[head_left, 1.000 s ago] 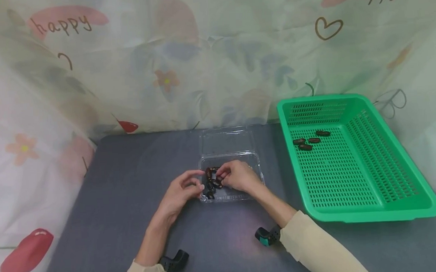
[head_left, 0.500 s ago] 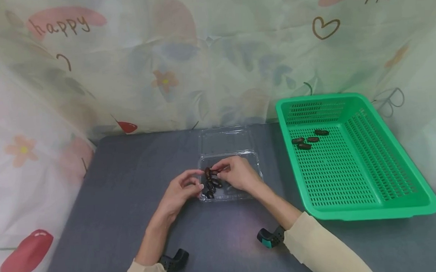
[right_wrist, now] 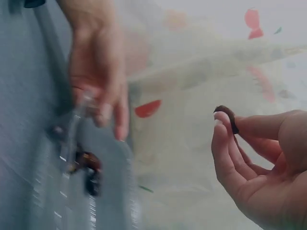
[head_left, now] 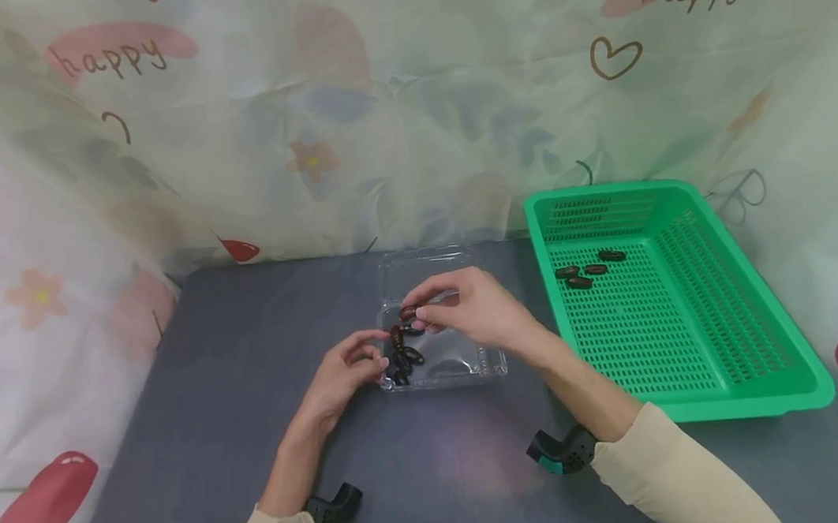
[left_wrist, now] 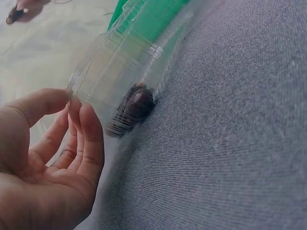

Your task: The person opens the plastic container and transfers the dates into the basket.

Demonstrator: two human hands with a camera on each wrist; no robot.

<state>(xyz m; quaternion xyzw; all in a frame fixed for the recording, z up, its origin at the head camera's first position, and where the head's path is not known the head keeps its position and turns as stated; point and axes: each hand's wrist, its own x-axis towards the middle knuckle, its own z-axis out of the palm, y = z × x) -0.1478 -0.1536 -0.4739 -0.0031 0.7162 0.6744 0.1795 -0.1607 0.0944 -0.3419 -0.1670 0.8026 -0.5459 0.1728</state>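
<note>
My right hand [head_left: 481,309] pinches a dark brown date [head_left: 409,313] between thumb and fingertips, raised above a clear plastic clamshell box [head_left: 460,358]. The right wrist view shows this date [right_wrist: 227,117] partly covered by the fingers. My left hand [head_left: 346,369] holds the left rim of the box with its fingertips; in the left wrist view the fingers [left_wrist: 91,139] are at the clear wall. Several glossy dates [head_left: 413,355] lie together in the left part of the box. The lid [head_left: 426,267] is folded back, partly behind my right hand.
A green plastic basket [head_left: 743,339] with slotted walls stands to the right, with several dates [head_left: 596,269] near its far left corner. Grey cloth [head_left: 237,326] covers the table. A patterned curtain [head_left: 244,176] hangs behind and at the sides.
My right hand has taken a date from the box and lifted it up, its forearm shifting right. The left hand stays at the rim. The head view has shifted slightly.
</note>
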